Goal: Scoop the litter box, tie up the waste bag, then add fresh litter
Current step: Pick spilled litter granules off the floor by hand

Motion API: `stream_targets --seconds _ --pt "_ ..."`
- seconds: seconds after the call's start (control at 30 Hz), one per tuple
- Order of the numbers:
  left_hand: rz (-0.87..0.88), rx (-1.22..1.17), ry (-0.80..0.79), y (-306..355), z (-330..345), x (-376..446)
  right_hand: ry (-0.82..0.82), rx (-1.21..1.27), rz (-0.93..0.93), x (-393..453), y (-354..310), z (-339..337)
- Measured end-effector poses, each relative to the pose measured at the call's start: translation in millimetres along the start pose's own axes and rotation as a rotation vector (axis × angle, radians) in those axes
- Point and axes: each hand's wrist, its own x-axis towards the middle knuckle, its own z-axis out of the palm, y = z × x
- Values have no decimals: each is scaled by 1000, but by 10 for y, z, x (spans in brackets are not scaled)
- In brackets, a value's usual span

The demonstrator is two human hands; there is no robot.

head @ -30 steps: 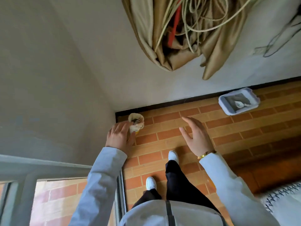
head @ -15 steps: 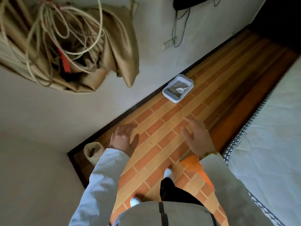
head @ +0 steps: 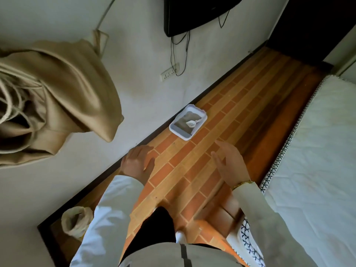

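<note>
No legible text, label, brand, number or sign appears anywhere in the view. The dark wall-mounted screen [head: 200,12] bears a faint mark on its lower edge, too small and blurred to read. The wall socket strip [head: 170,72] carries no readable marking.

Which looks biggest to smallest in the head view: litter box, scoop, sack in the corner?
1. Litter box and sack: alike, and the sack sits nearer the camera, so unsure.
2. Scoop, clearly smallest.
</note>
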Motion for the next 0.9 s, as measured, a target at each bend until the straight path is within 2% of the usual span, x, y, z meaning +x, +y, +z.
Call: stream_targets --seconds 0.23,0.43,0.57,0.67,0.9 --pt "-43 -21 3 -241 224 1097 -8 -37 -35 1191 93 238" --pt "-87 -17 14 -501 341 2219 -25 -17 -37 2411 -20 373" --pt "-79 21 23 -614 365 2881 13 16 -103 3133 -146 406" --pt "-77 42 18 -660 330 3244 17 20 -104 3576 -201 461" --pt "-142 68 69 -737 298 3753 -109 16 -148 4457 -190 621"
